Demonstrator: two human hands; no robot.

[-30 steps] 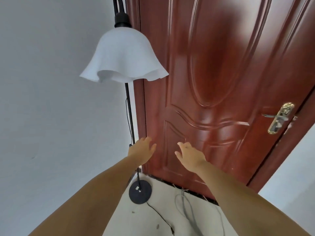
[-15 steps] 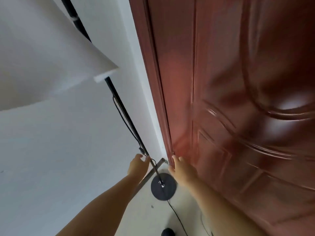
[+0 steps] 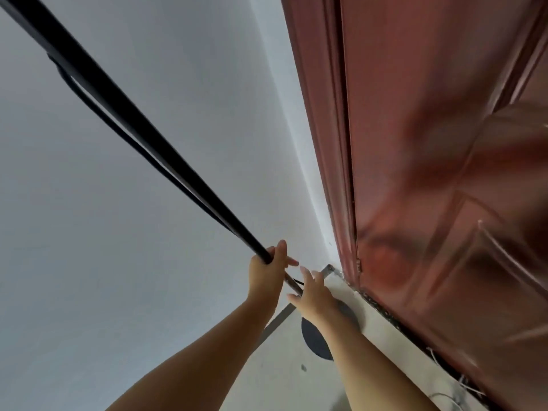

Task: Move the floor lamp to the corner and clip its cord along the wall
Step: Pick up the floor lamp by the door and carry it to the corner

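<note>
The floor lamp's black pole (image 3: 142,132) runs diagonally from the top left down to its round black base (image 3: 315,336) on the floor near the wall corner. A black cord (image 3: 124,134) hangs along the pole's underside. My left hand (image 3: 267,271) is wrapped around the pole low down. My right hand (image 3: 314,292) hovers just below it, fingers spread, beside the pole's lowest stretch and partly covering the base. The lamp shade is out of view.
A white wall (image 3: 118,232) fills the left. A reddish-brown door (image 3: 430,173) and its frame stand on the right, close to the base. Thin loose wires (image 3: 462,387) lie on the pale floor (image 3: 281,381) by the door's bottom edge.
The view has moved closer and lower, so the shade left the frame. My left hand has closed around the pole; my right hand moved from the door frame towards the pole above the base.
</note>
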